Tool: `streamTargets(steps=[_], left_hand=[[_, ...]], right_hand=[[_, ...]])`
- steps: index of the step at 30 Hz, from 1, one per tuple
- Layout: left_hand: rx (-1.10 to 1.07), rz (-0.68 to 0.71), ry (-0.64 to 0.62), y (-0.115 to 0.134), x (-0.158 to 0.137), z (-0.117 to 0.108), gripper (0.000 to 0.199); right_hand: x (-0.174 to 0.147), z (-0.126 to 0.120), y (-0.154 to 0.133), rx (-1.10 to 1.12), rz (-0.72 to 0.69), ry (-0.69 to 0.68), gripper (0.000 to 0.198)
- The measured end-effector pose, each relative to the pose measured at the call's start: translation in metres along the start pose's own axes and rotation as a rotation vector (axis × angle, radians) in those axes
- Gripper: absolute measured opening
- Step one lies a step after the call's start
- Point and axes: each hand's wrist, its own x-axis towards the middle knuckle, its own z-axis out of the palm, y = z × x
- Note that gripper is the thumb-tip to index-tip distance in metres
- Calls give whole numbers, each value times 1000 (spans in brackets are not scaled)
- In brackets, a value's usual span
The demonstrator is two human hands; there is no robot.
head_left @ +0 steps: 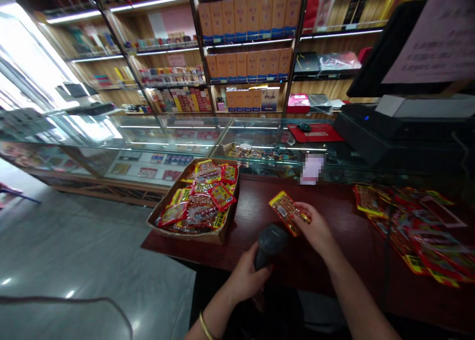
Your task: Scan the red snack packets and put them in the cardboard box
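My left hand (248, 276) is wrapped round the handle of a dark barcode scanner (272, 238), whose head tilts up toward the right. In my right hand (315, 228) is a red and yellow snack packet (285, 212), pinched at its right side, with a barcode label on the face turned up. The packet is just beyond the scanner head, above the dark red wooden counter (256, 196). A cardboard box (202, 235) full of similar packets stands on the counter to the left. More packets lie in a loose pile (415, 231) at the right.
Behind the counter edge runs a glass display case (178, 137). A mouse (304, 127) sits on a red mat (322, 133). At the upper right stands a monitor (386, 43) with a paper sheet on it. Shelves of boxed goods (248, 65) line the wall. A cable (92, 299) crosses the lower left.
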Motion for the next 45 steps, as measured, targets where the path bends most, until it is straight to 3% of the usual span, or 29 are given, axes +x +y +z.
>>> streamTargets(steps=[3, 6, 8, 10, 13, 18, 20, 22, 25, 27, 30, 32, 35, 37, 40, 45], left_hand=[[-34, -46, 10, -4, 1, 2, 48], [-72, -112, -15, -7, 0, 3, 49], [-91, -142, -22, -5, -1, 3, 47], [-107, -131, -30, -4, -2, 2, 45], [-127, -91, -63, -5, -3, 0, 47], [-154, -31, -49, -14, -3, -3, 45], [-172, -14, -51, -15, -2, -3, 45], [-154, -8, -53, -14, -2, -2, 45], [-111, -50, -40, -10, -2, -1, 46], [-88, -86, -27, -10, 1, -2, 48], [-66, -99, -30, -12, 4, -2, 51], [-62, -101, -38, -16, 5, -2, 54], [-56, -117, -34, -20, 6, -1, 64], [-50, -130, -28, -20, 7, 0, 68], [-25, -137, -17, -13, 6, 2, 64], [-1, -154, 13, -4, 6, 4, 59]], right_hand=[[33, 38, -45, 193, -62, -168, 53], [59, 85, -102, 204, -127, -387, 51], [66, 114, -135, -5, -217, -536, 53], [65, 136, -157, -379, -359, -665, 54], [53, 160, -171, -766, -504, -771, 49], [31, 184, -176, -953, -678, -888, 63], [30, 184, -179, -956, -690, -905, 60], [33, 175, -181, -916, -646, -910, 49], [49, 142, -168, -751, -596, -848, 50], [63, 104, -147, -702, -480, -641, 54], [74, 24, -100, -848, -101, -183, 54], [76, -33, -64, -931, 119, 35, 64], [80, -104, -12, -1027, 352, 249, 71], [83, -133, 16, -1133, 399, 306, 68], [82, -147, 41, -1226, 333, 296, 61], [48, -125, 56, -1239, 167, 228, 58]])
